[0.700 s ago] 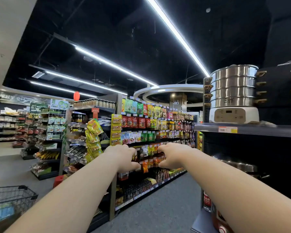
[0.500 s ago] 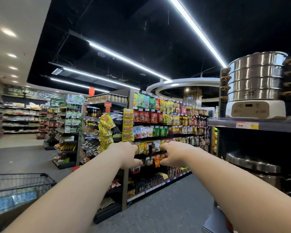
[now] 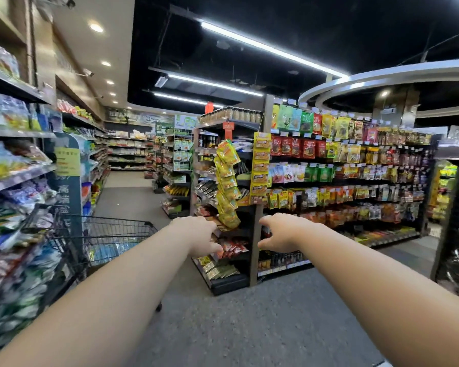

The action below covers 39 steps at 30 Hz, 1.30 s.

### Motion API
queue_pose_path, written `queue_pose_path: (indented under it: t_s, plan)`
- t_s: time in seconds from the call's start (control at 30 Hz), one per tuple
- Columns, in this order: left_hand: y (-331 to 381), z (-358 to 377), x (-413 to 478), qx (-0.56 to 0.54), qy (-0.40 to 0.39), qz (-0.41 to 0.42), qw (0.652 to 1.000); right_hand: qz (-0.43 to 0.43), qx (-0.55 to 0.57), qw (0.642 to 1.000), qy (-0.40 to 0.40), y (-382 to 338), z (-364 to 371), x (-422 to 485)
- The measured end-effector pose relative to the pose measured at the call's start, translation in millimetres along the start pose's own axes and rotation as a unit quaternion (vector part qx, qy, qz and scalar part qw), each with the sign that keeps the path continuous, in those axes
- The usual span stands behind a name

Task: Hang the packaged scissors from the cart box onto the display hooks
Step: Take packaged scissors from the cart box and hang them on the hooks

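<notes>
Both arms stretched out ahead over the aisle. Left hand (image 3: 196, 234) and right hand (image 3: 281, 233) hold nothing. Their fingers hang loosely curled, thumbs turned toward each other with a gap between, and neither touches anything.

The cart (image 3: 112, 222) sits left of and below the left hand, close against the shelving (image 3: 16, 181). Its long axis runs away from us.

Something blue (image 3: 109, 250) lies in the cart. We cannot tell whether that is the box, and no scissors show.

Our reading is that nothing has been picked up yet. The left hand is nearer the cart, so the reach would go left and down over its rim. We cannot make out scissor hooks from here.
</notes>
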<state>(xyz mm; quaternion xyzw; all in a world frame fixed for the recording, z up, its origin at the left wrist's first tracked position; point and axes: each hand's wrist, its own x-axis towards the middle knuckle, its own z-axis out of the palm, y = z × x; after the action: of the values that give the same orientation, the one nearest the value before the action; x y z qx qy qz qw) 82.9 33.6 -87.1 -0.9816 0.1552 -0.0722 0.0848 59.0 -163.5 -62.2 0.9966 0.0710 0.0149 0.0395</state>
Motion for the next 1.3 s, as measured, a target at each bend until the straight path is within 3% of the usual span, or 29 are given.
queue_pose_path:
  t_s: [0.63, 0.93, 1.3]
  plan:
    - [-210.1, 122.5, 180.7, -0.009, -0.065, -0.047, 0.997, -0.048, 0.035, 0.998, -0.029, -106.3, 70.7, 300.8]
    - [-259.2, 186.9, 288.7, -0.001, -0.093, -0.058, 0.994, -0.081, 0.027, 0.994, -0.069, -114.9, 110.7, 441.2]
    - [-305.4, 238.5, 436.6, -0.05, -0.104, -0.147, 0.982, -0.173, 0.02, 0.981, -0.092, -96.4, 131.8, 630.9]
